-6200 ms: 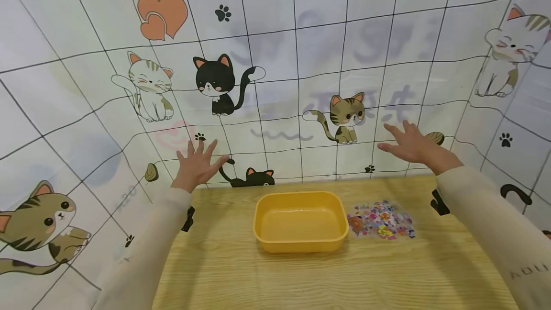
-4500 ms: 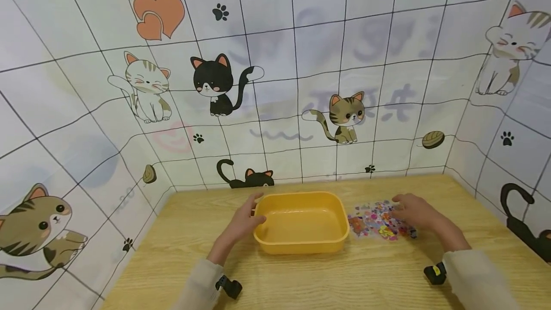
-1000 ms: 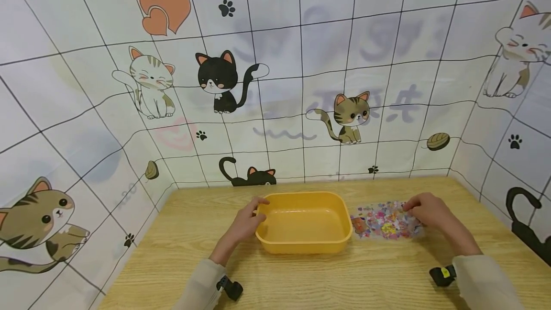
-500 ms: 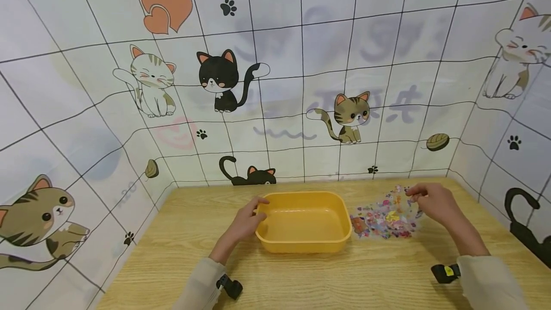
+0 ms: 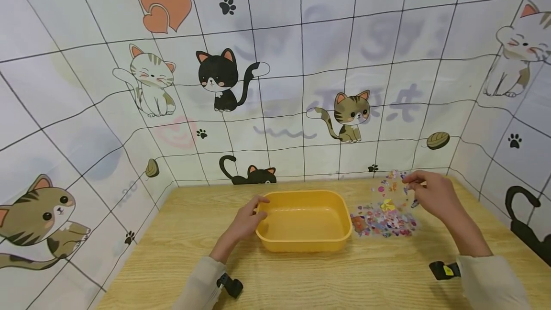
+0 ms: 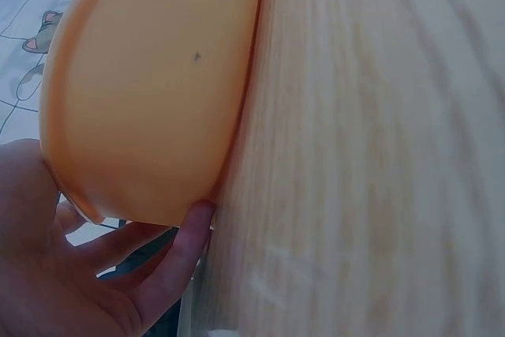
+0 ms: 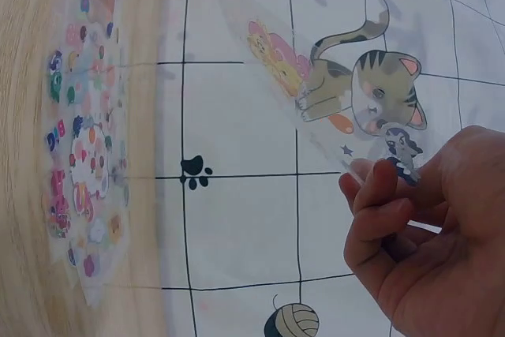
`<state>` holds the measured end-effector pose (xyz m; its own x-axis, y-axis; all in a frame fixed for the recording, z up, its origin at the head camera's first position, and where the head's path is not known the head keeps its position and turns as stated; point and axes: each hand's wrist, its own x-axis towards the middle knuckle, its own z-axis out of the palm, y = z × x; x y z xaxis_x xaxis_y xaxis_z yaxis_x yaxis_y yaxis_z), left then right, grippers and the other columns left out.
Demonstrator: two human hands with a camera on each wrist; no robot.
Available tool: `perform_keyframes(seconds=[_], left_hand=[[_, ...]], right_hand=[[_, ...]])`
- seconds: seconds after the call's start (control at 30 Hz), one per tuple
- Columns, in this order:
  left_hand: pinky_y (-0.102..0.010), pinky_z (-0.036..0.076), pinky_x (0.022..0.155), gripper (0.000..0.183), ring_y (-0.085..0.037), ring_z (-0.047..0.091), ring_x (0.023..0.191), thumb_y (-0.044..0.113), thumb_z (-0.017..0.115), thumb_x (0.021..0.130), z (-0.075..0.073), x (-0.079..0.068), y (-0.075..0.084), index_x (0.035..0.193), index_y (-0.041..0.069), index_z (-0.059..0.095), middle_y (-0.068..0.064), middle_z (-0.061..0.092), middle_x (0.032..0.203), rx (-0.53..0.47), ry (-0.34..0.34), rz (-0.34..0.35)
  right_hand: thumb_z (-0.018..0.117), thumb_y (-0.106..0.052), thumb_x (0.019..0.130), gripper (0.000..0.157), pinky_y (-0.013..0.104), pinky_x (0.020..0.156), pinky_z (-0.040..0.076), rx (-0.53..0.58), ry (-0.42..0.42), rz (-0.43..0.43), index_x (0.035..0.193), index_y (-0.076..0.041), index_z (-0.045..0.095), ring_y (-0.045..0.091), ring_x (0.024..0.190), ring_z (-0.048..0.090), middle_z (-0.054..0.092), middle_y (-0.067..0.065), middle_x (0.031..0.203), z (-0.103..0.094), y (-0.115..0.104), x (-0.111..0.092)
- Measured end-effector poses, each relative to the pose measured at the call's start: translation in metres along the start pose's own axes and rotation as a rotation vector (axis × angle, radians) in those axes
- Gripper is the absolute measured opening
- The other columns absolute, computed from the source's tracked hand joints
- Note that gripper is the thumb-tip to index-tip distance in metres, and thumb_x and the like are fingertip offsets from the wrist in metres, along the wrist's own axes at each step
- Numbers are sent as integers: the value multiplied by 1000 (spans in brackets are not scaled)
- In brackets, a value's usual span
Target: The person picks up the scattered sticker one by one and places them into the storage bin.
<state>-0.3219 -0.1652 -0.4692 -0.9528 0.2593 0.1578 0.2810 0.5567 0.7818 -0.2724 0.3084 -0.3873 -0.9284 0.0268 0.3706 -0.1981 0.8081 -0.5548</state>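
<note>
A yellow plastic tray [image 5: 304,245] sits mid-table. My left hand [image 5: 245,221] holds its left end, the thumb at the rim and fingertips against the outer wall, seen close in the left wrist view. To the right, my right hand [image 5: 435,195] pinches a clear sticker sheet [image 5: 388,203] between thumb and fingers. This sheet hangs tilted, raised off the table, with a yellow-and-pink figure [image 7: 276,61] and a small grey-white pony sticker [image 7: 402,146] on it. More clear sticker sheets [image 5: 383,225] lie below, covered in small colourful stickers and lying close beside the tray.
The wooden table [image 5: 275,279] meets a wall sheet [image 5: 275,90] printed with grid lines and cartoon cats at the back and both sides. Black wrist cameras [image 5: 232,287] are strapped near both sleeves. Bare wood lies in front of the tray.
First both hands were raised with fingers spread; then the left came to the tray and the right to the stickers. In the last second the right hand has lifted one sheet off the others.
</note>
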Motion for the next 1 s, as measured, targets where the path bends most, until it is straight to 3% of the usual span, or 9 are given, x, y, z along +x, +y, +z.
perform_keyframes(seconds=[0.3, 0.43, 0.57, 0.83, 1.0], left_hand=[[-53, 46, 107, 32, -33, 53, 135, 13, 56, 99, 0, 0, 1, 131, 15, 62, -14, 55, 152, 3, 8, 9], [-53, 47, 104, 32, -34, 55, 132, 13, 57, 100, 0, -1, 1, 131, 16, 62, -14, 54, 154, 0, 3, 6], [-54, 48, 103, 32, -35, 55, 132, 13, 57, 100, 0, -2, -1, 132, 16, 61, -13, 58, 148, -6, -2, 4], [-55, 47, 103, 33, -35, 54, 133, 12, 57, 101, -1, -1, -2, 133, 16, 61, -14, 58, 147, -11, -8, 11], [-52, 50, 98, 33, -35, 58, 125, 13, 57, 101, -1, -1, -2, 134, 15, 60, -15, 57, 149, -6, -19, 4]], right_hand=[[47, -5, 105, 27, 30, 45, 36, 25, 19, -9, 118, 3, 69, 50, 101, 69, 70, 32, 115, 0, -12, 0], [45, -5, 106, 29, 30, 43, 34, 35, 17, -22, 120, 2, 69, 34, 81, 70, 72, 31, 113, 1, -19, -1], [46, -5, 106, 28, 30, 44, 34, 26, 33, -44, 118, 2, 70, 16, 68, 61, 73, 29, 109, 3, -25, -1], [45, -4, 106, 28, 29, 45, 35, 36, 52, -73, 117, 3, 70, 9, 59, 52, 71, 30, 111, 4, -34, -5], [46, -3, 105, 27, 28, 46, 36, 33, 45, -81, 116, 4, 70, 10, 62, 54, 71, 31, 111, 5, -37, -5]])
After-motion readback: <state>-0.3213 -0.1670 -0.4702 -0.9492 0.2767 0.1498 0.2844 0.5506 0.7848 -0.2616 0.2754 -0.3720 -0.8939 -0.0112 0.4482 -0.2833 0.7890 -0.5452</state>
